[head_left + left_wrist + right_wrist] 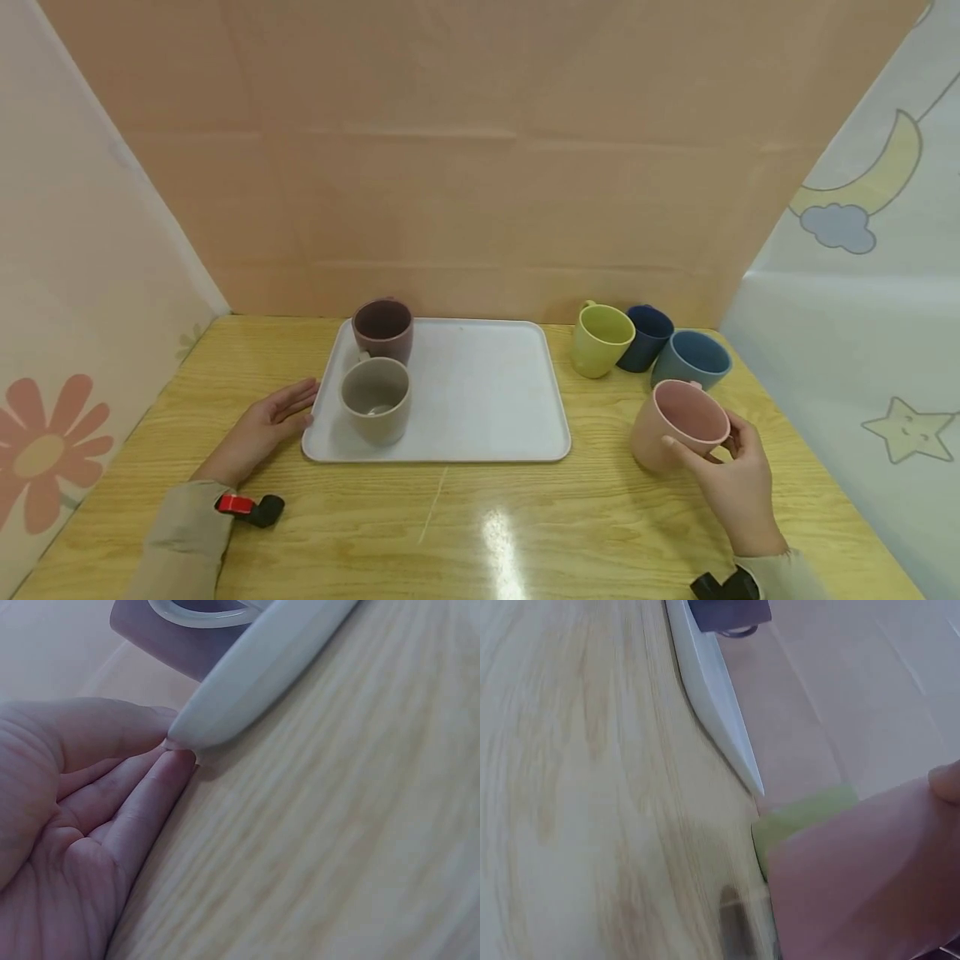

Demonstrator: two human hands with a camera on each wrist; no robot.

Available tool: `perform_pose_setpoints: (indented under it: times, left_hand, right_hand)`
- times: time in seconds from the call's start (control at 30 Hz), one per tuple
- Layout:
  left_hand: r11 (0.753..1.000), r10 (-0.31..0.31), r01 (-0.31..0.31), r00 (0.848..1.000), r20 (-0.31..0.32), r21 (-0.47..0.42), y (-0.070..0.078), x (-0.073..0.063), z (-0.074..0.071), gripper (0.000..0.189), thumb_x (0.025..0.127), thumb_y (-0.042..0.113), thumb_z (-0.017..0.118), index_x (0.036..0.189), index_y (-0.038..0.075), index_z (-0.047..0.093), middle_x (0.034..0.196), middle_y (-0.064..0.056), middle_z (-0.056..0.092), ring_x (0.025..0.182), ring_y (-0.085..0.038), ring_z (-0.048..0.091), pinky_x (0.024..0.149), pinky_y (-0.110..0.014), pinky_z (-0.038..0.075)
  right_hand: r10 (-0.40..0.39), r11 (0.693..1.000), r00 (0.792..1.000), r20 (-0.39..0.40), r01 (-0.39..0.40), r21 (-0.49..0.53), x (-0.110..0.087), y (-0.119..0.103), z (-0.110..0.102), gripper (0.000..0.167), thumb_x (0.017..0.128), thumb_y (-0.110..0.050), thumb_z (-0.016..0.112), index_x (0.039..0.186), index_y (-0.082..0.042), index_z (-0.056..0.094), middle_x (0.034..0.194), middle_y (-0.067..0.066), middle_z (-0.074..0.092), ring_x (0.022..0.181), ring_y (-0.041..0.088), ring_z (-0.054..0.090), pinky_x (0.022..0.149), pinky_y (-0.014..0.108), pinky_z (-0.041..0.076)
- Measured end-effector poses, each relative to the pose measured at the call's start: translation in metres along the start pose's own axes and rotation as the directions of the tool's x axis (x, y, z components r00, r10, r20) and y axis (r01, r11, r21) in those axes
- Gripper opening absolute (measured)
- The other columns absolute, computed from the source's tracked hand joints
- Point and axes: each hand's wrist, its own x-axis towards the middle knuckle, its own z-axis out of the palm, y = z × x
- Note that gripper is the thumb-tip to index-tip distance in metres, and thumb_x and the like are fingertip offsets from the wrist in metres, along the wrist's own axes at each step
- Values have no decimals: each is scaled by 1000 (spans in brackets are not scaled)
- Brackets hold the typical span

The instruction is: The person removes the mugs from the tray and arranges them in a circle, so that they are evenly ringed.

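My right hand [731, 483] grips a pink mug [648, 437] by its rim and side, thumb on the near side. In the right wrist view, the pink mug [855, 877] fills the lower right, with a thumb at its rim. My left hand [262, 429] is at the left edge of the white tray [480, 392]. The left wrist view has thumb and fingertips pinching the tray's rim [232, 697]. Upright on the tray's left side, a beige mug [382, 417] stands in front of a purple mug [390, 337].
Behind the pink mug stand a yellow mug [596, 354], a dark blue mug [641, 346] and a lighter blue mug [671, 362], grouped closely at the table's back right. A brown-orange backdrop [450, 167] rises at the table's [375, 525] far edge, with patterned walls on both sides.
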Motion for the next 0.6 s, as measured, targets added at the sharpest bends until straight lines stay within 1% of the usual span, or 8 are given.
perform_pose_setpoints:
  times: [0.13,0.2,0.27,0.37,0.4,0.47,0.6]
  left_hand:
    - [1000,1,-1,1000,0,2,1,0,0,68,104,21,61,157,-5,28,157,-27,37,124,14,45,97,-5,38]
    - [1000,-3,3,1000,0,1,1,0,0,68,103,21,62,157,-4,28,157,-27,37,124,14,45,97,-5,38]
    - [1000,-8,8,1000,-1,0,1,-1,0,69,103,21,62,157,-4,28,157,-26,37,124,14,45,97,-5,38]
    - [1000,-15,15,1000,0,-2,2,-1,0,69,103,22,62,158,-3,27,157,-26,36,124,15,44,97,-5,38]
    - [1000,-14,14,1000,-1,-2,2,-1,0,69,103,22,62,158,-3,28,157,-26,36,124,14,44,97,-5,38]
    - [1000,-14,14,1000,-1,0,2,-1,0,69,103,22,62,158,-3,28,157,-26,37,124,14,45,97,-5,38]
    - [1000,-9,9,1000,-4,7,1,-1,1,69,103,22,62,158,-3,28,157,-26,38,124,14,45,97,-5,37]
  right_hand:
    - [65,998,996,-63,-66,-18,5,7,-6,84,83,-16,86,150,-2,38,131,-2,46,106,-1,46,75,3,46]
    - [110,994,991,-83,-112,-20,8,11,-9,87,82,-19,87,151,-3,37,131,-3,46,107,2,46,77,4,44]
    - [161,987,982,-96,-163,-16,11,14,-11,90,83,-24,87,153,-5,34,131,-3,45,111,7,45,81,7,41]
    - [225,974,968,-110,-226,-4,15,18,-13,95,83,-30,86,155,-7,30,132,-4,43,117,13,42,86,17,36]
    - [243,970,963,-115,-245,-4,16,19,-14,96,83,-32,86,156,-8,29,131,-6,42,117,12,41,86,19,35]
    - [271,962,954,-128,-273,2,19,21,-15,98,82,-34,86,157,-11,27,129,-10,39,114,8,40,85,20,36]
    - [295,955,944,-146,-297,11,23,25,-16,100,82,-37,86,158,-15,25,127,-14,37,110,3,37,86,24,37]
